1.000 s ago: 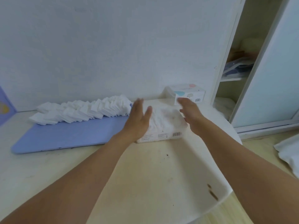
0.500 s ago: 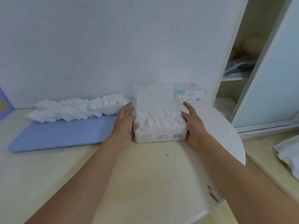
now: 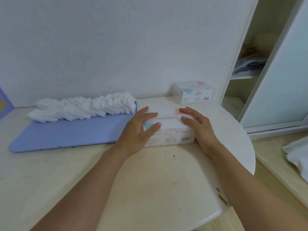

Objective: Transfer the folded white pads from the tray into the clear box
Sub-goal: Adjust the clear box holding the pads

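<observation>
A clear box [image 3: 173, 139] of white pads stands on the table in front of me, and its printed lid [image 3: 168, 121] lies flat on top. My left hand [image 3: 138, 130] rests on the lid's left part, fingers and thumb spread over it. My right hand [image 3: 198, 125] lies on the lid's right end with fingers stretched across the top. Left of the box, a long row of folded white pads [image 3: 83, 108] lies along the far side of a blue tray [image 3: 66, 132].
A second clear box [image 3: 194, 94] with a closed lid stands against the wall behind. An open cupboard [image 3: 246, 72] with a sliding door is at the right. White cloth [image 3: 298, 155] lies at the far right. The table's rounded edge [image 3: 250, 157] curves beside my right arm.
Half a second ago the box's lid stood open with my hands at its sides. Now the lid is down and both hands lie on top of it.
</observation>
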Action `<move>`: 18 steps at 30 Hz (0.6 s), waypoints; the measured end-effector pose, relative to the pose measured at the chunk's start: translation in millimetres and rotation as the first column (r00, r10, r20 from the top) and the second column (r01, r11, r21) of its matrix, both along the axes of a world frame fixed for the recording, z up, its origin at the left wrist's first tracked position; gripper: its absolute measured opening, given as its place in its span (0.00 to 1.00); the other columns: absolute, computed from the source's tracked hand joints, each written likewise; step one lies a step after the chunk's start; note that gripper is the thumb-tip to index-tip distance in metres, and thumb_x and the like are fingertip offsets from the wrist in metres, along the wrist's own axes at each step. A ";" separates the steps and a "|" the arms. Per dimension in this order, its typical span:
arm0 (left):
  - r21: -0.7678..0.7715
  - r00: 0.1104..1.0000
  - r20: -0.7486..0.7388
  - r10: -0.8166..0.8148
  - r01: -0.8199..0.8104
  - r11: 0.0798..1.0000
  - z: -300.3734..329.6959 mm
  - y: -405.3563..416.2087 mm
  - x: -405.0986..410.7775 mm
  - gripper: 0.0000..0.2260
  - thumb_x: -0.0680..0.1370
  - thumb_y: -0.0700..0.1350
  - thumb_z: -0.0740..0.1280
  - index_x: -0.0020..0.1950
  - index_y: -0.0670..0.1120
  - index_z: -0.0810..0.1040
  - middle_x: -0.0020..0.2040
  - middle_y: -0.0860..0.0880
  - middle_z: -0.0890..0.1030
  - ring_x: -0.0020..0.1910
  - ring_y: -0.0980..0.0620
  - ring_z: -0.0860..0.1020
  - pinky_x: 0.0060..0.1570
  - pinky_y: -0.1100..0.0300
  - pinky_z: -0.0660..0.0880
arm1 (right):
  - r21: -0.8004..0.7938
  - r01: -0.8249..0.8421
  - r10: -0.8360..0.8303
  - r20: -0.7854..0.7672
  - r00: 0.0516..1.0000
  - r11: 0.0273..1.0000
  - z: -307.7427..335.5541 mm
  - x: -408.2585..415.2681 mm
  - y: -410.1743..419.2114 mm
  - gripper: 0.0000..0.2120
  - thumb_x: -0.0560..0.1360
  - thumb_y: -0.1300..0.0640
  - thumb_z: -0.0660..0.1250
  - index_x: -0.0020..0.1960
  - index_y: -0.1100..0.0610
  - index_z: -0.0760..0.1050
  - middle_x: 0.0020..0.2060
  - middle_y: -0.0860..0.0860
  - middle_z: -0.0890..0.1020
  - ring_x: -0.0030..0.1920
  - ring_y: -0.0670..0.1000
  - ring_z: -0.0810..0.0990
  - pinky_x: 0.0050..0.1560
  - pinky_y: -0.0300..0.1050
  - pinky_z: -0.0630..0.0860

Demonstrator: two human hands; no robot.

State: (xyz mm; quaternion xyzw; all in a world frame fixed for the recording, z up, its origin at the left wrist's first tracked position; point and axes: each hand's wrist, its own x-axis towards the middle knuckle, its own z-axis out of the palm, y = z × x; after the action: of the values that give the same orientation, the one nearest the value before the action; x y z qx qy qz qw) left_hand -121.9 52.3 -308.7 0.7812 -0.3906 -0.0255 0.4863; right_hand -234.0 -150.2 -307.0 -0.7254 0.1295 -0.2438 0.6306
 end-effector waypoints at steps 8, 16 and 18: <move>0.114 0.988 0.152 -0.015 -0.002 0.993 -1.8 4.8 2.2 0.32 0.69 0.68 0.67 0.73 0.62 0.72 0.80 0.61 0.59 0.73 0.66 0.63 0.72 0.52 0.68 | -0.875 0.119 -0.097 0.082 0.992 0.469 -13.2 -1.7 2.8 0.22 0.82 0.40 0.58 0.69 0.49 0.78 0.74 0.48 0.72 0.76 0.53 0.66 0.76 0.54 0.63; 0.175 0.982 0.191 0.009 -0.043 0.984 -1.7 -1.5 11.5 0.26 0.78 0.63 0.65 0.76 0.62 0.68 0.81 0.60 0.58 0.77 0.60 0.60 0.75 0.53 0.62 | -0.941 0.030 -0.150 -0.023 0.988 0.338 -12.4 16.6 10.7 0.25 0.81 0.37 0.53 0.75 0.42 0.70 0.74 0.45 0.72 0.76 0.54 0.67 0.73 0.64 0.64; 0.247 0.983 0.182 0.001 -0.046 0.968 1.7 -3.6 21.3 0.29 0.78 0.64 0.63 0.78 0.60 0.62 0.81 0.60 0.54 0.78 0.58 0.58 0.75 0.51 0.61 | -0.937 -0.081 -0.148 -0.139 0.979 0.340 -4.5 28.5 4.7 0.24 0.82 0.38 0.52 0.77 0.39 0.64 0.77 0.42 0.66 0.79 0.52 0.61 0.77 0.64 0.56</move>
State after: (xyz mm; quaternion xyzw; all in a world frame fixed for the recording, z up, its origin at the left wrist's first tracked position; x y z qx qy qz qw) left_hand -100.6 48.8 -307.0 0.8399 -0.4175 0.0023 0.3468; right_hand -205.5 -145.5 -311.6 -0.9730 0.0434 -0.2128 0.0781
